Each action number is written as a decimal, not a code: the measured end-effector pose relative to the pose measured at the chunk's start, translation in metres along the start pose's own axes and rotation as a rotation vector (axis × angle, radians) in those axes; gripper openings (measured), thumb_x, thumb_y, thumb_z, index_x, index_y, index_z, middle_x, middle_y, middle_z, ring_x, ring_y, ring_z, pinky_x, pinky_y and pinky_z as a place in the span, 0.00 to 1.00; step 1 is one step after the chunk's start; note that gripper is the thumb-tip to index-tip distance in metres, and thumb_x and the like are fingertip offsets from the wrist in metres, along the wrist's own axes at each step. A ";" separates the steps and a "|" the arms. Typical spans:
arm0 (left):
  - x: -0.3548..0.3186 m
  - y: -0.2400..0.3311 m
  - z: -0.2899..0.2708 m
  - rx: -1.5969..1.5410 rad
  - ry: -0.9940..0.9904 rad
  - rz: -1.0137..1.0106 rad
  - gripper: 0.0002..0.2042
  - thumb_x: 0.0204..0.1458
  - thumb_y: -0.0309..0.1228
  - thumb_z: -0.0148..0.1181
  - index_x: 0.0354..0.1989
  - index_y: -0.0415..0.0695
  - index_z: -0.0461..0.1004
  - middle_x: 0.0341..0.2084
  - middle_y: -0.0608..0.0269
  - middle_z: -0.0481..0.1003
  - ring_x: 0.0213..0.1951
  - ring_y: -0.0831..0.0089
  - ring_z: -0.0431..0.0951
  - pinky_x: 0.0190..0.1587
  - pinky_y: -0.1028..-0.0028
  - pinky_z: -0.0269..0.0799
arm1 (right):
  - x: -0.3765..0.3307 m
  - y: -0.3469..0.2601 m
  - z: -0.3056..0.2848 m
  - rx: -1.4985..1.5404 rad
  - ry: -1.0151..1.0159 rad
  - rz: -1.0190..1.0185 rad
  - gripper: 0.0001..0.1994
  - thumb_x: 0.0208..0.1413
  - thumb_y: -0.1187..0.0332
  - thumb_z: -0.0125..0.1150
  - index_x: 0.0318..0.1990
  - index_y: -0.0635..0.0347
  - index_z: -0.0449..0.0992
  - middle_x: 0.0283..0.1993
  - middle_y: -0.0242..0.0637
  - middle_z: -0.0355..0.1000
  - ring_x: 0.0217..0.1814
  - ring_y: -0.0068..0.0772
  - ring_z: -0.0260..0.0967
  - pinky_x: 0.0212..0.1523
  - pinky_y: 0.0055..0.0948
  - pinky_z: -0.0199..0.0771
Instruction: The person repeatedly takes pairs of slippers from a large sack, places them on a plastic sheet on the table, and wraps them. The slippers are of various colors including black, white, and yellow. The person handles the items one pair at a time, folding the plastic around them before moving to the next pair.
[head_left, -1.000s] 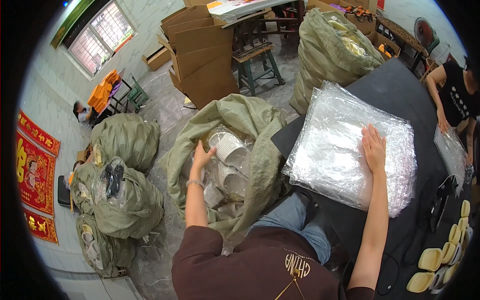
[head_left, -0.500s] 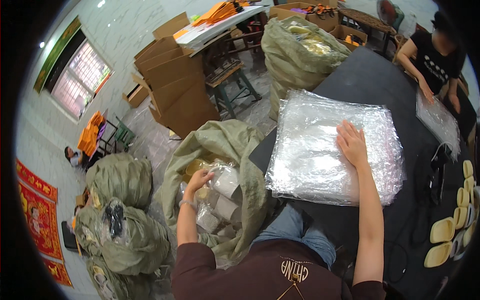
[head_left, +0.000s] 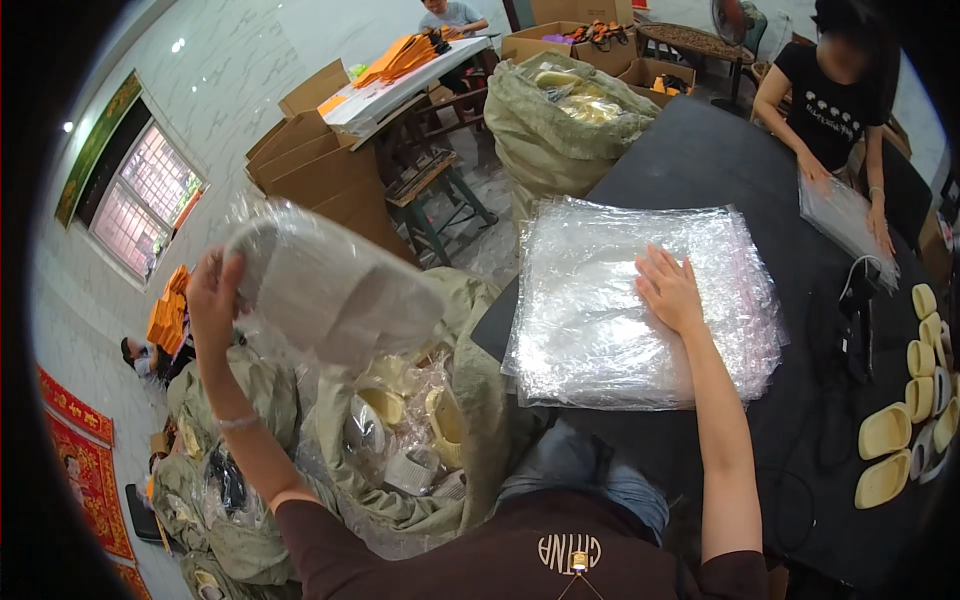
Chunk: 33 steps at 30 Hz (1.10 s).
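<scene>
My left hand (head_left: 212, 292) is closed on one end of a clear plastic bag with grey slippers (head_left: 335, 290) in it, held up above an open woven sack (head_left: 475, 420). Inside the sack lie more bagged slippers (head_left: 408, 410), cream and grey. On the black table (head_left: 690, 140) to the right rests a thick stack of clear plastic bags (head_left: 590, 310). My right hand (head_left: 670, 290) lies flat on top of this stack with its fingers spread, gripping nothing.
Across the table a person (head_left: 825, 120) has both hands on another pile of clear bags (head_left: 845, 225). Cream and grey slippers (head_left: 885, 432) line the right side, near a dark cable. Full sacks (head_left: 565, 130) stand behind and at left. Cardboard boxes (head_left: 320, 175) stand beyond.
My left hand has risen out of the sack, up and to the left, bringing bagged grey slippers with it. My right hand stays flat on the stack. The whole view has shifted slightly.
</scene>
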<state>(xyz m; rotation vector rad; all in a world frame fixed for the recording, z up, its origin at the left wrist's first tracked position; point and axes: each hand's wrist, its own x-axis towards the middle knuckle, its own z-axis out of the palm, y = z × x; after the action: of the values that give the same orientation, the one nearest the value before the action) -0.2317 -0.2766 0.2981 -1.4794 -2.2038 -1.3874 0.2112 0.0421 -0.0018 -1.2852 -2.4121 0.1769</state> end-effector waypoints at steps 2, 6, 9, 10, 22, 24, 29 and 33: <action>0.025 0.020 0.019 -0.136 0.013 0.035 0.14 0.59 0.38 0.54 0.41 0.38 0.73 0.18 0.73 0.69 0.14 0.87 0.65 0.15 0.86 0.56 | 0.000 0.003 0.000 -0.015 0.018 -0.002 0.21 0.61 0.50 0.42 0.59 0.39 0.67 0.69 0.29 0.53 0.72 0.30 0.46 0.71 0.44 0.35; 0.050 0.042 0.098 -0.665 -0.069 -0.134 0.15 0.60 0.40 0.52 0.44 0.40 0.73 0.18 0.74 0.70 0.13 0.88 0.65 0.14 0.86 0.58 | 0.000 0.006 0.001 0.018 0.011 0.004 0.21 0.62 0.53 0.40 0.60 0.42 0.66 0.69 0.31 0.53 0.71 0.32 0.47 0.71 0.44 0.36; 0.052 0.005 0.185 -1.007 -0.373 -0.302 0.14 0.60 0.41 0.51 0.42 0.42 0.72 0.23 0.71 0.73 0.16 0.86 0.69 0.13 0.88 0.62 | 0.002 0.006 -0.009 0.243 -0.086 0.124 0.22 0.61 0.56 0.41 0.61 0.47 0.64 0.69 0.34 0.53 0.71 0.35 0.48 0.71 0.43 0.38; 0.047 -0.013 0.228 -1.100 -0.468 -0.423 0.13 0.60 0.41 0.51 0.40 0.43 0.72 0.24 0.70 0.73 0.18 0.84 0.70 0.14 0.88 0.62 | 0.003 0.008 -0.009 0.296 -0.094 0.145 0.22 0.61 0.56 0.41 0.61 0.47 0.65 0.69 0.34 0.53 0.71 0.35 0.48 0.71 0.43 0.38; -0.079 -0.007 0.431 -1.172 -0.783 -0.847 0.27 0.56 0.49 0.53 0.49 0.33 0.68 0.35 0.53 0.76 0.33 0.63 0.80 0.29 0.69 0.78 | -0.028 0.010 -0.017 0.313 -0.049 0.046 0.22 0.59 0.57 0.43 0.59 0.50 0.67 0.67 0.37 0.56 0.70 0.34 0.51 0.69 0.45 0.43; -0.088 -0.004 0.435 -1.057 -0.726 -0.723 0.25 0.57 0.47 0.53 0.47 0.33 0.70 0.34 0.54 0.77 0.31 0.66 0.79 0.30 0.71 0.76 | -0.028 0.012 -0.019 0.309 -0.051 0.036 0.22 0.59 0.57 0.44 0.59 0.50 0.67 0.67 0.38 0.56 0.69 0.34 0.51 0.68 0.45 0.44; -0.096 -0.023 0.452 -0.582 -0.455 -0.412 0.23 0.56 0.46 0.53 0.38 0.31 0.73 0.31 0.52 0.77 0.29 0.66 0.76 0.32 0.69 0.70 | -0.024 0.007 -0.026 0.272 -0.071 -0.041 0.21 0.58 0.58 0.45 0.58 0.52 0.68 0.66 0.39 0.57 0.69 0.33 0.52 0.67 0.46 0.46; -0.100 -0.008 0.454 -0.345 -0.398 -0.371 0.27 0.55 0.49 0.53 0.33 0.27 0.72 0.28 0.41 0.76 0.32 0.56 0.77 0.37 0.62 0.69 | -0.023 0.024 -0.049 0.133 -0.091 -0.168 0.21 0.58 0.58 0.46 0.57 0.52 0.68 0.66 0.40 0.58 0.68 0.33 0.53 0.67 0.46 0.48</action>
<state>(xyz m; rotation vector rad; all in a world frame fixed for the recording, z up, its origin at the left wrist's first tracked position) -0.0301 -0.0017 -0.0185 -1.6323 -2.7000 -1.7943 0.2611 0.0331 0.0289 -1.0321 -2.5231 0.3486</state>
